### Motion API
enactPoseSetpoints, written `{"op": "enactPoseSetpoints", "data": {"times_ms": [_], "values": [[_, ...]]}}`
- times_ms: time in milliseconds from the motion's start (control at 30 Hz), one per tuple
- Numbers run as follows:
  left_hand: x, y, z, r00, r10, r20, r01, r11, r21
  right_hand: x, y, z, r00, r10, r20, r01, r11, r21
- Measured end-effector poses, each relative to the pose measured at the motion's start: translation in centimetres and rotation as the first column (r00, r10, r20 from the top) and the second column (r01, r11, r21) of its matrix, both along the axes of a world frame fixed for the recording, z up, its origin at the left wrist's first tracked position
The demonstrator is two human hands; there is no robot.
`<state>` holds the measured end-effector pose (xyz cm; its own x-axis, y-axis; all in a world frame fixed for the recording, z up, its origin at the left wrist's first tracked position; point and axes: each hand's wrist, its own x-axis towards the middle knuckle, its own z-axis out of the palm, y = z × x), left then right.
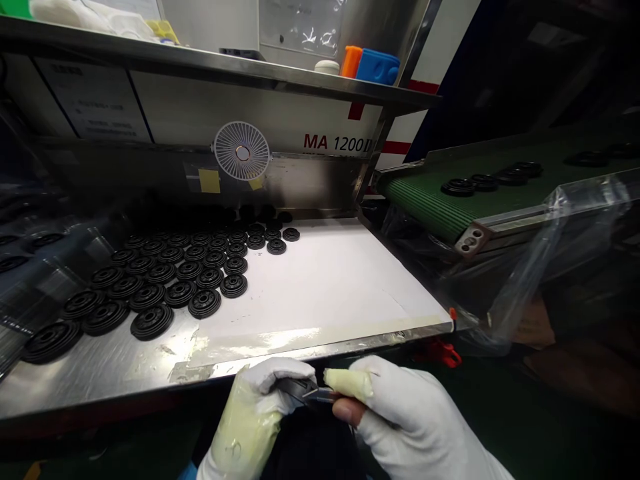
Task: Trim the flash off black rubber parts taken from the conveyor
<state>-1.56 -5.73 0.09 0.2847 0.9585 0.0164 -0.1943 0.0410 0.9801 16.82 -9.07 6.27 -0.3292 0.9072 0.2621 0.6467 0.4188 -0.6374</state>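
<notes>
Counter, left to centre; black discs, left; gloved right hand and gloved left hand, lower centre, the left's grip closed round a dark part, the right's pinching a metallic tool; slipping, it could nick the bare fingertip.

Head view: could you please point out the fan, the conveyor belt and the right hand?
Fan (pixel 243 153), head view: its central hub.
Conveyor belt (pixel 500 203), head view: bare green surface.
Right hand (pixel 417 405), head view: its gloved back.
</notes>
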Motion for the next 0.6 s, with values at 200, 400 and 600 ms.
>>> {"op": "enactPoseSetpoints", "data": {"times_ms": [200, 400, 600], "values": [[0.0, -0.1, 0.5, 0.999, -0.040, -0.015, 0.040, 0.999, -0.015, 0.5, 0.9, 0.6, 0.993, 0.089, 0.080, -0.086, 0.995, -0.040], [0.0, -0.2, 0.1, 0.998, -0.046, -0.038, 0.044, 0.998, -0.047, 0.9, 0.4, 1.4, 0.926, 0.245, 0.286, -0.261, 0.965, 0.017], [-0.2, -0.3, 0.2, 0.997, -0.072, -0.035, 0.068, 0.993, -0.099, 2.1, 0.2, 1.7, 0.984, 0.138, 0.112, -0.131, 0.989, -0.062]]}}
